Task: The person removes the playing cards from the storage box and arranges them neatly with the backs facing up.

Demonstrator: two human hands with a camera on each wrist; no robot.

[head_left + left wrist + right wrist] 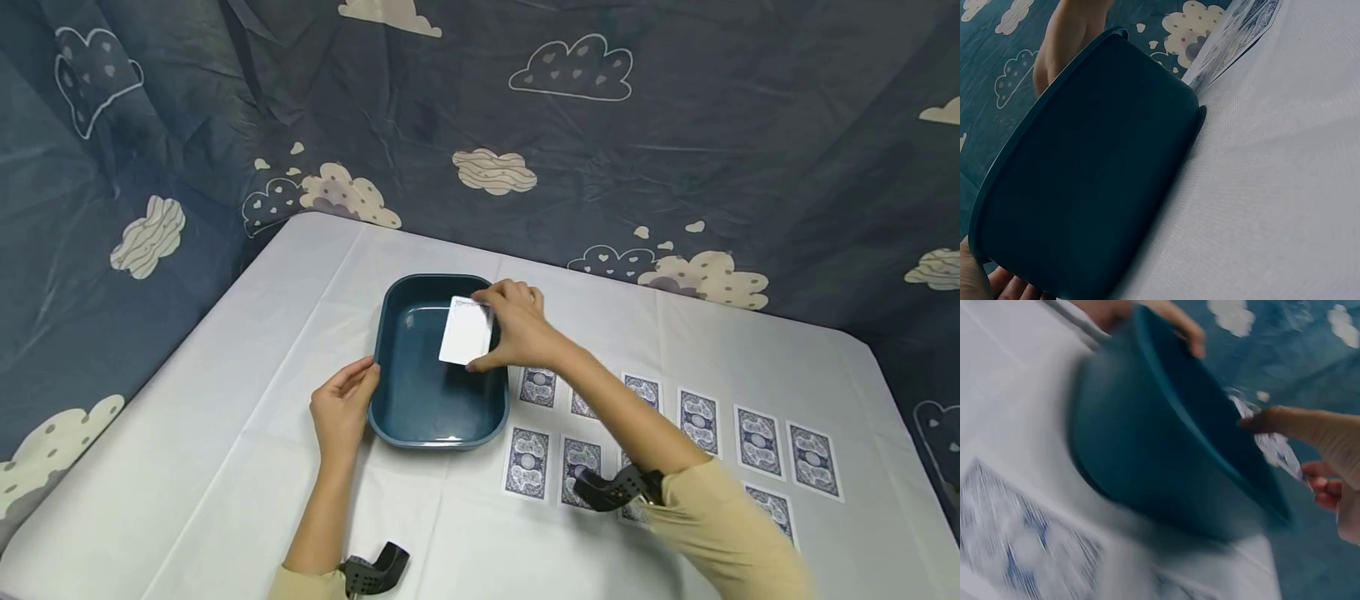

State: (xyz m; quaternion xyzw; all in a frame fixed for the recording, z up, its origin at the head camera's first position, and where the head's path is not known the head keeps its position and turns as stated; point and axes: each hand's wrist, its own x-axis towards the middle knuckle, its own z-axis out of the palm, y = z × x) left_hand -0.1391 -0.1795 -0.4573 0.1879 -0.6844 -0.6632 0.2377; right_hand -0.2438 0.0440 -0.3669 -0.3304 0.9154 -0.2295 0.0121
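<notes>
A teal rectangular tub (431, 408) sits on the white cloth, its inside facing up. At the tub's left rim, my left hand (341, 408) pinches the edge between thumb and fingers; the left wrist view shows the tub's outer wall (1097, 150) close up. Over the tub's right half, my right hand (517, 325) holds a playing card (463, 333) by its opposite edges, thumb at the near end and fingers at the far end. A bright, whitish surface of this card faces the head camera. In the right wrist view, the patterned card (1275, 447) appears beyond the rim.
Several blue-patterned playing cards (527, 463) lie in two rows right of the tub, some partly hidden under my right forearm. A card (814, 460) marks the right end of the far row. Behind the table (247, 367) hangs a dark cloud-print curtain (435, 100).
</notes>
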